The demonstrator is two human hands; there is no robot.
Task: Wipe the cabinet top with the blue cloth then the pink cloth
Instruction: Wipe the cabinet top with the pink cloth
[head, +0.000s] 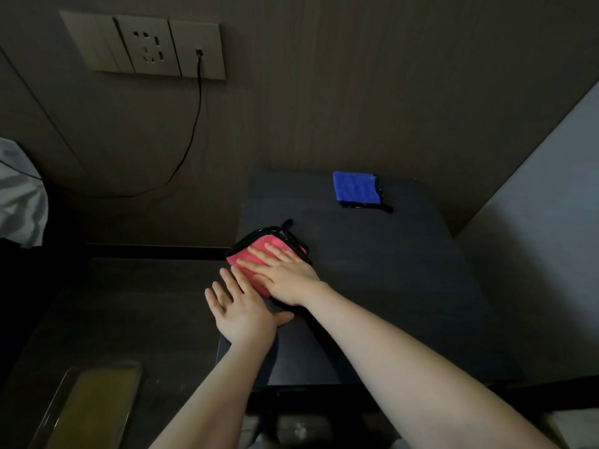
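Dim wood-panelled wall (324, 92) is seen behind a dark cabinet top (389, 286), with a socket plate (146, 47) at eleven o'clock and a cable (194, 124) hanging from it.

The pink cloth (256, 254), folded and black-edged, lies at the top's nine o'clock edge. It is pressed flat under the right hand (285, 273), whose fingers are straight and spread; nothing is clenched or pinched. The left hand (243, 312) is laid flat just beside it at seven o'clock, fingers extended and holding nothing, its fingertips touching or nearly touching the cloth's near edge (which of the two cannot be told).

The blue cloth (356, 189) rests folded at one o'clock, well apart from both hands. The pink pass is judged to be under way.

The cloth sits right at the edge and could be pushed off by a leftward stroke. With only flat pressure on it, it could also bunch or slip from under the palm.

No containers can be made out with certainty; an indistinct yellowish object (94, 406) lies at seven o'clock, low on the floor side.
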